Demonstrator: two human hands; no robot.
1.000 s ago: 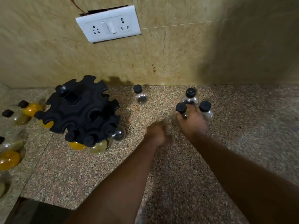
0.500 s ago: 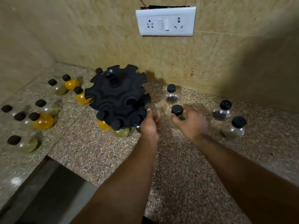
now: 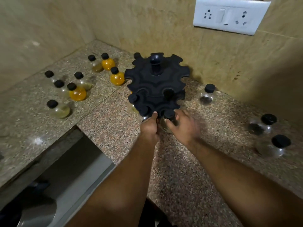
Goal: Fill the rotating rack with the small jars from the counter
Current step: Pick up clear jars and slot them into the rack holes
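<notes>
Now right hand (image 3: 183,126) around jar (image 3: 169,119).

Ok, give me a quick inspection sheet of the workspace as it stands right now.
Surface: speckled granite counter, cut-out at lower left.
Job's things: black rotating rack, a few lower slots filled; clear jar at its front edge.
Clutter: loose jars left and right of the rack.
Hands: left hand touches the rack's lower tier; right hand holds the clear jar.
Cables: nothing seen.
Surroundings: tiled wall, white socket plate.
</notes>
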